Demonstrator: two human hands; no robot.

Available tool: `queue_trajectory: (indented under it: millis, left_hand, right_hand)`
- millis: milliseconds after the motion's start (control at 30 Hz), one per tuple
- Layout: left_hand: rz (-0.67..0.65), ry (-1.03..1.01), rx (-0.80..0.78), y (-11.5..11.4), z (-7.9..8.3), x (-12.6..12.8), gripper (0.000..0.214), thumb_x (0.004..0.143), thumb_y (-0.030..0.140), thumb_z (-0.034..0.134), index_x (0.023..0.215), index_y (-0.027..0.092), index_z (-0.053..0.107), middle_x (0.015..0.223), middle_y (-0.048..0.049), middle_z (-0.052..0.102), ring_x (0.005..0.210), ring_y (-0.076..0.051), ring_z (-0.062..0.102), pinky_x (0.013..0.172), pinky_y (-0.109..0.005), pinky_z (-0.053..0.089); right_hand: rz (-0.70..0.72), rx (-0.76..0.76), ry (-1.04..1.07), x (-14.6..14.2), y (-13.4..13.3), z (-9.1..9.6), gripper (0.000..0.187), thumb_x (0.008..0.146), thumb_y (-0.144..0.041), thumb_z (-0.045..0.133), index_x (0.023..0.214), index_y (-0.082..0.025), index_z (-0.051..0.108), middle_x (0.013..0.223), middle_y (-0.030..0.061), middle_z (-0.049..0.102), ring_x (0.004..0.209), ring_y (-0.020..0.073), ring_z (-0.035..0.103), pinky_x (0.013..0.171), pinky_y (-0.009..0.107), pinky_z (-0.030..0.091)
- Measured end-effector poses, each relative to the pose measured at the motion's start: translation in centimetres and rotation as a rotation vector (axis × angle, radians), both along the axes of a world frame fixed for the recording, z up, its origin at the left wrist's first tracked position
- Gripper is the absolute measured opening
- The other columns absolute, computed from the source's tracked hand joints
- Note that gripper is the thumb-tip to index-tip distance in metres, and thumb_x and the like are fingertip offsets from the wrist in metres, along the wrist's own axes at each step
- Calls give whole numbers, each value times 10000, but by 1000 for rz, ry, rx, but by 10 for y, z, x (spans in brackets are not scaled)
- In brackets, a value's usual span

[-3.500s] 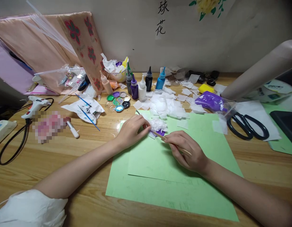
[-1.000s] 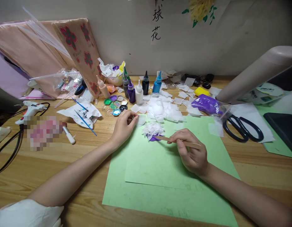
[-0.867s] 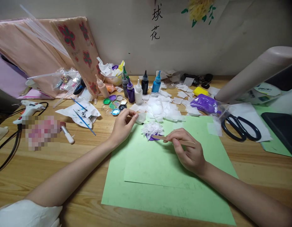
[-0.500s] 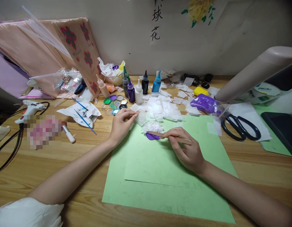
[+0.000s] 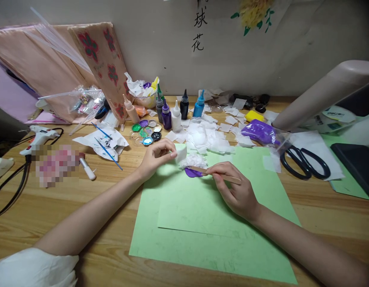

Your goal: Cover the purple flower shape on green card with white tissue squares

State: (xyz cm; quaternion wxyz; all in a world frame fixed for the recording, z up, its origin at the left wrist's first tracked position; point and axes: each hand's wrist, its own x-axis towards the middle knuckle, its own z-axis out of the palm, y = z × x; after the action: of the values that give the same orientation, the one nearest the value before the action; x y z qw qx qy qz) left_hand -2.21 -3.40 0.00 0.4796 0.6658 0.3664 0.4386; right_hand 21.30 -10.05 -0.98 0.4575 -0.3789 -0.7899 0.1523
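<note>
My left hand (image 5: 157, 158) pinches a small white square of tissue paper (image 5: 181, 154) between thumb and fingers. It is just left of a purple clay piece (image 5: 193, 172), whose far part is covered by a ruffled white paper cluster (image 5: 194, 160). My right hand (image 5: 234, 187) is closed on a flat wooden stick (image 5: 229, 178), and the stick's tip lies against the clay near the paper ruffles. Under the clay is a light green paper sheet (image 5: 178, 207). Behind it spreads a pile of loose white tissue squares (image 5: 199, 133).
Several paint bottles (image 5: 176, 117) and a paint palette (image 5: 142, 129) stand at the back. Black-handled scissors (image 5: 305, 161) and a bag of purple clay (image 5: 259, 131) lie to the right. Paintbrushes (image 5: 108, 153) and a glue gun (image 5: 38, 137) lie on the left.
My left hand has lifted slightly and shifted right, bringing the tissue square up off the sheet beside the white ruffles. My right hand and the stick have hardly moved.
</note>
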Motion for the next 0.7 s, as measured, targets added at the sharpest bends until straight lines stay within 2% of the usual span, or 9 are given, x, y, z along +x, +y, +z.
queue_trajectory:
  millis: [100, 167, 300, 433, 600, 700]
  left_hand:
    - [-296, 70, -99, -4, 5, -1, 275, 785, 430, 671, 689, 175, 636, 781, -50, 594, 767, -171, 562, 689, -297, 438]
    - [-341, 204, -57, -8, 6, 2, 223, 794, 369, 668, 692, 173, 642, 783, -53, 609, 787, -176, 571, 723, -307, 443]
    - [-183, 415, 145, -14, 2, 10, 85, 802, 231, 634, 737, 176, 638, 807, -29, 610, 811, -157, 561, 764, -292, 432]
    - [-57, 481, 226, -14, -3, 11, 50, 787, 177, 621, 740, 166, 607, 802, -10, 583, 763, -131, 540, 702, -256, 417]
    - [-54, 517, 256, -13, -4, 10, 64, 806, 190, 609, 747, 166, 601, 813, -10, 570, 766, -129, 534, 689, -247, 417]
    - [-52, 528, 274, -14, -4, 11, 57, 806, 189, 612, 752, 169, 605, 818, -10, 568, 765, -129, 533, 683, -246, 418]
  right_hand:
    - [-1, 12, -9, 0, 1, 2, 162, 916, -115, 461, 977, -207, 580, 832, 52, 664, 788, 184, 614, 677, 316, 509]
    - [-1, 17, -17, -1, 1, 2, 164, 915, -114, 459, 973, -208, 580, 825, 52, 665, 780, 185, 617, 671, 318, 511]
    - [3, 16, -14, -1, 0, 2, 177, 903, -100, 460, 979, -206, 579, 827, 56, 666, 788, 188, 618, 670, 318, 516]
    - [44, 94, 14, 1, -2, 1, 210, 855, -64, 471, 987, -197, 566, 811, 57, 666, 780, 191, 614, 668, 323, 527]
    - [149, 329, -69, 5, -9, 4, 227, 823, -81, 460, 997, -191, 554, 758, 56, 680, 694, 179, 616, 594, 302, 538]
    - [145, 343, -102, 8, -16, 4, 179, 843, -129, 461, 956, -229, 557, 745, 32, 693, 693, 165, 633, 592, 281, 541]
